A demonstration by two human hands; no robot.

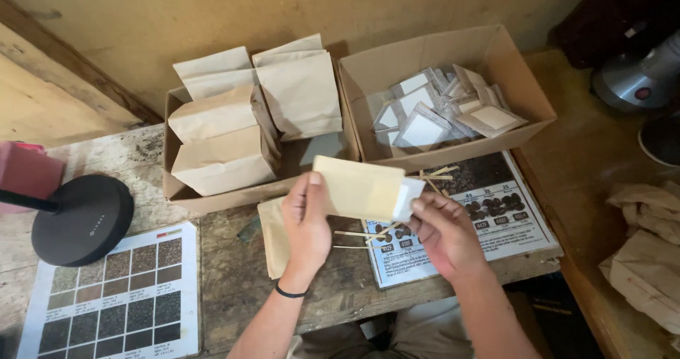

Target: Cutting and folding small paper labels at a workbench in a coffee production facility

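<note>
One flat tan paper pouch is being held above the tabletop, clamped at its 9 o'clock end by the left hand, while a small white sachet is being pinched at its 3 o'clock mouth by the right hand. Finished-looking pouches are being stacked in the carton at 10 o'clock; many sachets are still lying in the box at 1 o'clock, so work is judged mid-run. The pouch is looking thin, uncreased, unsealed.

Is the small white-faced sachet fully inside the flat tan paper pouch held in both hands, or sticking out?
Sticking out: the white sachet protrudes from the tan pouch beside the right hand.
</note>
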